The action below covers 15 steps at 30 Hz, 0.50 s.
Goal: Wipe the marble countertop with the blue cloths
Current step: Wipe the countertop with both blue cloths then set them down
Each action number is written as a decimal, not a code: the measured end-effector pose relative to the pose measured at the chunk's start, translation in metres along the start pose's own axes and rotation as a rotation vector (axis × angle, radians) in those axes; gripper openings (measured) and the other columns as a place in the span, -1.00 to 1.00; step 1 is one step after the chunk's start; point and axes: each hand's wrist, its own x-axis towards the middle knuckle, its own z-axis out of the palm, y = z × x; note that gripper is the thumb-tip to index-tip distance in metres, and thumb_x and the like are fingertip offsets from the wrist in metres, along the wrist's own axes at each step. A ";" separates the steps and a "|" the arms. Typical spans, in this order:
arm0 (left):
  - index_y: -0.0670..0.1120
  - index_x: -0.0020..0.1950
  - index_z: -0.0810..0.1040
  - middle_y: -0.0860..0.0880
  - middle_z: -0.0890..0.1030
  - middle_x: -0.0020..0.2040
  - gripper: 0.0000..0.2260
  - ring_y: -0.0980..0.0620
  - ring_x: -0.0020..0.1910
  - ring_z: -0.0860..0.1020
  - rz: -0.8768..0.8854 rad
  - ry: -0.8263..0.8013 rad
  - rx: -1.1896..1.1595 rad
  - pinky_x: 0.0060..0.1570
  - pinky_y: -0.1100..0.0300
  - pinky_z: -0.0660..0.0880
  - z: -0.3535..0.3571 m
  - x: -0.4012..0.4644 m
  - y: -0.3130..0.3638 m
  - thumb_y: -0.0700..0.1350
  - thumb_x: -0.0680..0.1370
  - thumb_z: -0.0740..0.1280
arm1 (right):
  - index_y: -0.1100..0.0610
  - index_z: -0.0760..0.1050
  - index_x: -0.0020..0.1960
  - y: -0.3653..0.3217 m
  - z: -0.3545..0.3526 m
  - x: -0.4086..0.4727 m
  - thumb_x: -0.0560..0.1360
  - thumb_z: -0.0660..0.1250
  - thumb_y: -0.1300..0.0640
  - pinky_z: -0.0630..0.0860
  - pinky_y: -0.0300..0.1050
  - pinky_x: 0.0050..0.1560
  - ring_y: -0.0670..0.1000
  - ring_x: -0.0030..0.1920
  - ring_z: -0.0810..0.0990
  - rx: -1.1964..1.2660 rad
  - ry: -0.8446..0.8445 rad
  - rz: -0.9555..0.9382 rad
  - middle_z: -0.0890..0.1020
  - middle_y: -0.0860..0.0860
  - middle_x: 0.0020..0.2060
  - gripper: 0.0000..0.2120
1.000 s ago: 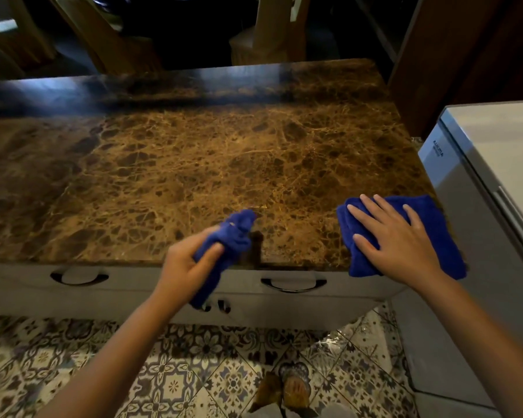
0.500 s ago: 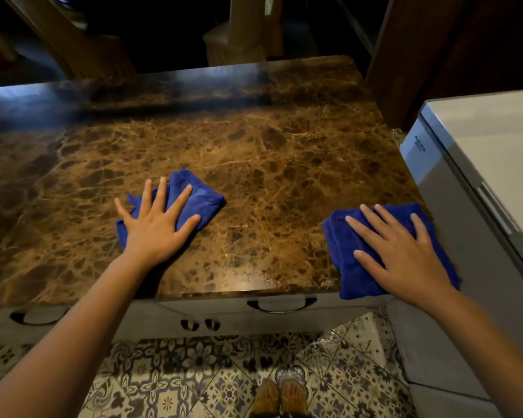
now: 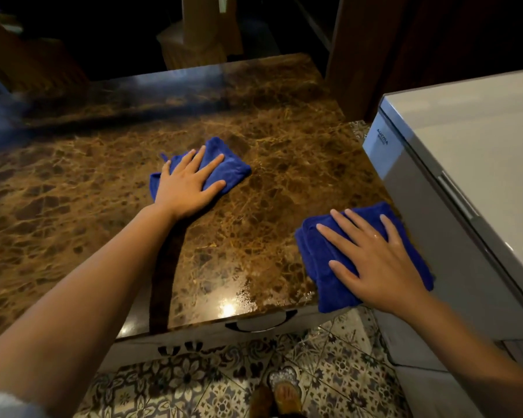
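The brown marble countertop (image 3: 88, 191) fills the middle of the head view. My left hand (image 3: 187, 185) lies flat with fingers spread, pressing a blue cloth (image 3: 233, 167) onto the middle of the counter. My right hand (image 3: 375, 260) presses flat on a second, folded blue cloth (image 3: 317, 251) at the front right corner. That cloth's near edge hangs slightly over the counter's front edge. A wet sheen shows on the marble between the two cloths, near the front edge.
A grey chest freezer (image 3: 465, 146) stands tight against the counter's right side. Below the front edge is a white drawer with a dark handle (image 3: 260, 324). Patterned floor tiles (image 3: 194, 381) and my sandalled feet (image 3: 284, 399) are underneath. Wooden furniture (image 3: 200, 40) stands behind.
My left hand laid its cloth flat on the counter, then slid it away from me and to the right. My right hand and its cloth stayed at the front right corner.
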 end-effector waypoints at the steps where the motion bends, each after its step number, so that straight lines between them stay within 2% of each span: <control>1: 0.25 0.46 0.02 -0.03 0.04 0.55 -0.45 -0.02 0.52 -0.02 0.039 -0.002 0.005 0.42 -0.22 -0.10 0.002 -0.005 0.007 0.30 0.47 -0.08 | -0.14 0.08 0.44 0.000 0.000 0.000 0.49 -0.03 -0.18 -0.04 0.30 0.38 -0.02 0.46 0.01 -0.004 -0.001 0.001 0.13 -0.05 0.47 -0.48; 7: 0.25 0.44 -0.02 0.02 0.09 0.53 -0.50 0.03 0.51 0.03 0.255 0.013 -0.024 0.42 -0.17 0.01 0.012 -0.065 0.036 0.24 0.50 -0.08 | -0.15 0.09 0.44 0.000 0.001 0.000 0.49 -0.05 -0.19 -0.06 0.28 0.37 -0.03 0.46 0.02 -0.014 0.015 -0.003 0.13 -0.05 0.47 -0.48; 12: 0.26 0.45 0.02 0.12 0.00 0.51 -0.53 0.09 0.50 -0.04 0.383 -0.034 -0.041 0.44 -0.06 -0.09 0.016 -0.131 0.059 0.22 0.54 -0.06 | -0.16 0.10 0.43 0.002 0.003 0.001 0.48 -0.06 -0.20 -0.07 0.27 0.37 -0.04 0.45 0.03 -0.008 0.031 -0.003 0.15 -0.05 0.47 -0.48; 15: 0.23 0.46 0.11 0.12 0.05 0.50 -0.55 0.07 0.50 0.01 0.438 -0.027 -0.068 0.43 -0.06 -0.10 0.018 -0.159 0.070 0.21 0.56 -0.07 | -0.16 0.10 0.43 0.001 0.003 0.000 0.47 -0.08 -0.20 -0.09 0.25 0.38 -0.04 0.45 0.04 -0.003 0.040 0.007 0.15 -0.05 0.47 -0.47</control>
